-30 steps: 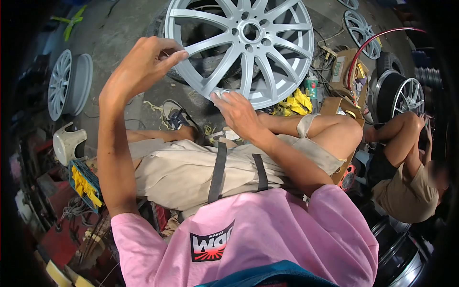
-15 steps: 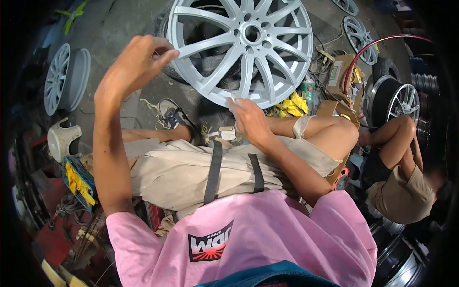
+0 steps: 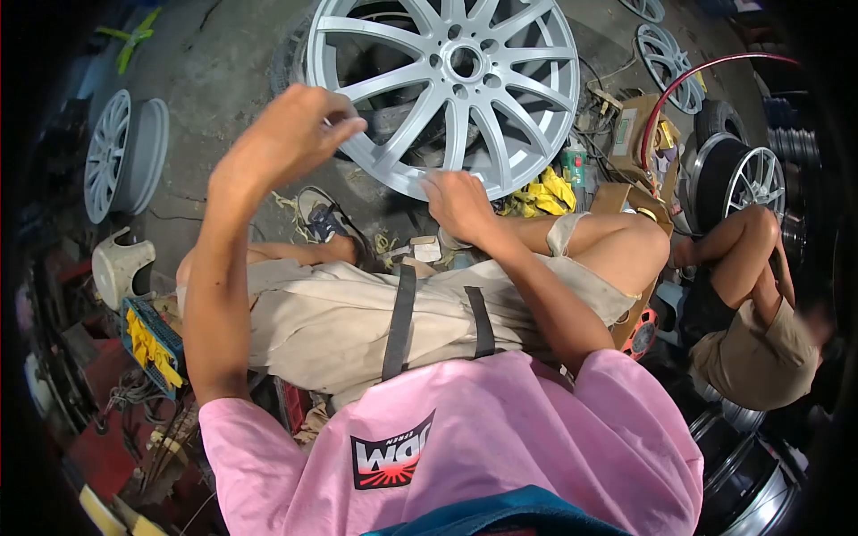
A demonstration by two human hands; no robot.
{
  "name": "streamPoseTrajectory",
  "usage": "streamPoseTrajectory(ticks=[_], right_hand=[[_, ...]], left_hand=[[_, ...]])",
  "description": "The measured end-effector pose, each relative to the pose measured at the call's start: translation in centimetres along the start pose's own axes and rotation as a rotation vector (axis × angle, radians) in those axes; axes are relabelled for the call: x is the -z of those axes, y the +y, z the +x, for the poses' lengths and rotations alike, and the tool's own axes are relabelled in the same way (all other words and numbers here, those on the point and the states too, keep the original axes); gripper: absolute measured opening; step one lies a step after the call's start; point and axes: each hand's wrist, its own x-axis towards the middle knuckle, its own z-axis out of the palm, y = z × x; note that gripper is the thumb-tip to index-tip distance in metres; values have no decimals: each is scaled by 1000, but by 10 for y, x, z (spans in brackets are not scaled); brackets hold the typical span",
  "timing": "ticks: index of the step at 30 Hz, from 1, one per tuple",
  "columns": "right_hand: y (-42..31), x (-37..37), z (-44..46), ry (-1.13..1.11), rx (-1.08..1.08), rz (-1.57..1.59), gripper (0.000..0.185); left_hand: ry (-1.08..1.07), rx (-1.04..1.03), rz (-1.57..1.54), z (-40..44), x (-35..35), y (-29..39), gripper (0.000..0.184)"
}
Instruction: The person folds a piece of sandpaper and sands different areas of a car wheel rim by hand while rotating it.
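A large silver-grey wheel rim [image 3: 464, 62] with many spokes lies face up at the top centre, above a dark tire [image 3: 288, 67]. Beside its lower left edge is my left hand [image 3: 308, 129], fingers curled and thumb held apart, with a gap and nothing visible between them. Whether it touches the rim is unclear. At the rim's lower edge, my right hand [image 3: 460, 204] has its fingers bent together over the edge. What lies under those fingertips is hidden.
Another rim [image 3: 109, 156] stands at the left by a white stool [image 3: 121, 266]. Yellow cloth [image 3: 545, 194], a green bottle [image 3: 574, 165] and cardboard boxes [image 3: 630, 134] lie to the right. A red hose [image 3: 657, 112] arches there. Another person [image 3: 755, 344] sits at the far right.
Over the last half second my left hand has moved down and right along the rim's edge. My right hand has shifted slightly; the pale bit seen at its fingertips earlier is now hidden.
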Motion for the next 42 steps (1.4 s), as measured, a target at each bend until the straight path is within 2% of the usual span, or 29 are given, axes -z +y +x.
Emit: streamPoseTrajectory(ticks=[2, 4, 5, 7, 9, 11, 12, 13, 15, 16, 17, 19, 21, 23, 24, 25, 27, 28, 31, 32, 34, 36, 37, 38, 39, 40, 41, 42], right_hand=[[0, 4, 18, -64, 0, -10, 30], [-9, 27, 31, -149, 112, 397, 24], [-14, 39, 27, -152, 114, 394, 24], [-13, 64, 10, -245, -67, 861, 30], [6, 46, 8, -186, -162, 848, 35], [-5, 28, 11, 24, -346, 881, 38], [5, -5, 20, 78, -240, 779, 37], [-4, -14, 23, 83, -240, 783, 37], [-18, -25, 21, 27, -202, 757, 37], [-24, -6, 12, -80, -346, 1096, 34], [-27, 18, 5, -70, -346, 1096, 34], [-31, 49, -12, -212, -399, 1309, 31], [-9, 24, -6, -146, -318, 1334, 30], [-21, -3, 10, 94, -603, 1218, 29], [-27, -18, 9, 67, -422, 1184, 28], [-40, -41, 8, 97, -335, 1292, 29], [-75, -57, 2, 323, -417, 1218, 40], [-73, -50, 6, 345, -419, 1221, 40], [-46, -36, 45, 592, -389, 1015, 42], [-29, -27, 64, 596, -416, 981, 42], [-17, -23, 74, 613, -438, 948, 42], [-24, -39, 74, 631, -443, 1049, 35], [-34, -54, 62, 639, -369, 1139, 32], [-50, -52, 46, 589, -393, 1201, 32], [-59, -47, 37, 539, -418, 1265, 33], [-47, -48, 46, 539, -408, 1159, 35], [-39, -42, 61, 655, -409, 1105, 38], [-21, -30, 73, 630, -425, 1028, 37]], left_hand=[[-60, 25, -33, 0, -7, 12, 26], [-69, 5, -47, 0, -7, 14, 26], [-82, -5, -63, -1, -6, 13, 26], [-35, 9, -48, -2, -4, 3, 26], [-12, 13, -31, -4, -4, 0, 26], [-16, 88, 45, -3, 1, 2, 27], [-23, 85, 49, -3, 0, 3, 27], [-12, 60, 20, -4, -1, 4, 28], [-1, 31, -5, -5, 1, 6, 28], [-35, 68, 4, -6, 4, 10, 28], [-63, 105, 14, -4, 5, 12, 28], [-52, 59, -3, -3, 4, 9, 28], [-35, 12, -10, 0, 4, 9, 28], [-20, 49, -4, 6, 1, 8, 28], [-27, 40, 6, 8, 0, 8, 28], [4, 27, -16, 10, 0, 8, 30], [22, -5, -41, 15, -6, 7, 31], [71, -58, -7, 18, -8, 4, 34], [174, -132, 108, 22, -19, -4, 44], [238, -153, 183, 24, -23, -6, 50], [225, -158, 182, 30, -30, -10, 56], [220, -159, 175, 33, -37, -15, 62], [189, -151, 192, 34, -43, -16, 71], [158, -144, 209, 35, -46, -16, 80], [157, -151, 209, 38, -49, -13, 80], [114, -123, 236, 39, -52, -9, 91], [66, -91, 265, 38, -56, -7, 102], [56, -90, 269, 36, -58, -4, 102]])
